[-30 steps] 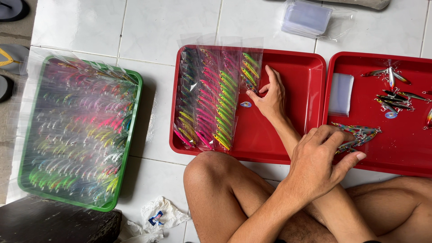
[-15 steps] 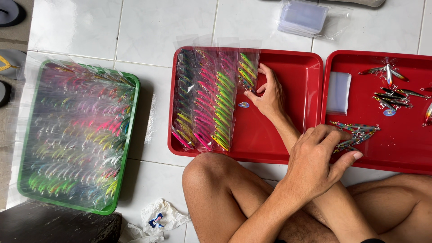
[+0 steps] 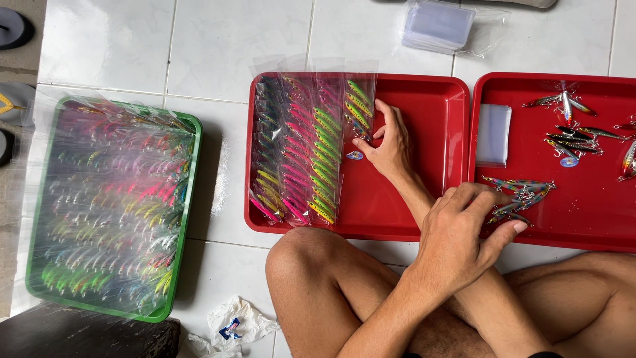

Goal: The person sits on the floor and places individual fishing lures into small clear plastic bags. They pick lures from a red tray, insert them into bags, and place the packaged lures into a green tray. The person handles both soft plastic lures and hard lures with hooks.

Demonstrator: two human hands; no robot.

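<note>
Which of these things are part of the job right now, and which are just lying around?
In use: right hand, bagged lures, left red tray; left hand, loose lures, right red tray, empty sleeves.
Lying about: green tray, sandals, crumpled wrapper, sleeve pack on floor.

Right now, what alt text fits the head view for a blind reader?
Arms crossed, a seated person's right hand touches a row of bagged fishing lures in a red tray, while the left hand reaches loose lures in a second red tray. A green tray of bagged lures lies on the white tiled floor.
</note>
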